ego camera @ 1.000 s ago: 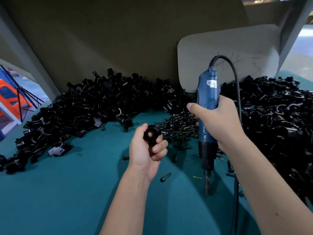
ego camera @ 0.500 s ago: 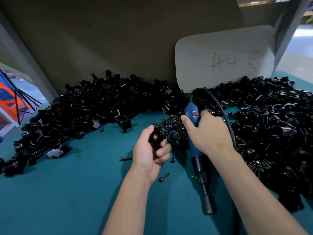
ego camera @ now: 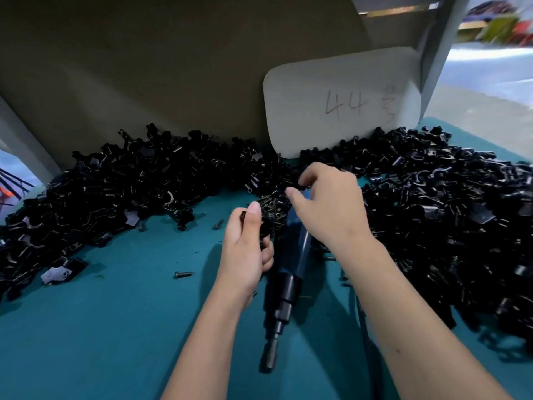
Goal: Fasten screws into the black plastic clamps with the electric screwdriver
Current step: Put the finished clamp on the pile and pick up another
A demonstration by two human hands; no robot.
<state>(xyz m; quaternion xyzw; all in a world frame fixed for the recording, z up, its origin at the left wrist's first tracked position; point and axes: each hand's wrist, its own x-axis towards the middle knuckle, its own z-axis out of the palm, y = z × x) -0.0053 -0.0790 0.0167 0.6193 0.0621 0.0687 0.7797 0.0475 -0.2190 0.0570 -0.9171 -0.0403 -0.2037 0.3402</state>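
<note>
- 2 bare hands work over a teal bench point(ego camera: 101, 327), seen from the head camera.
- Left hand point(ego camera: 248, 249): its grip is curled round a black plastic clamp point(ego camera: 264, 229), thumb up along the near side; most of the clamp is hidden behind the fingers.
- Right hand point(ego camera: 326, 203): fingers bent loosely and apart above a small heap of screws point(ego camera: 272, 203); something small and dark sits at the fingertips, but whether it is pinched cannot be told.
- Electric screwdriver point(ego camera: 291, 264): lying on the bench between the 2 forearms, partly under the right hand, bit end toward the person, blue body farther away. Neither hand grips it.
- Its cable point(ego camera: 367, 342) runs along the bench under the right forearm.
- Large piles of black clamps lie on the left point(ego camera: 115, 192) and right point(ego camera: 447, 212) of the bench.
- 1 loose screw point(ego camera: 182, 274) lies left of the left wrist.
- A pale card point(ego camera: 340, 102) marked 44 leans on the back wall.
</note>
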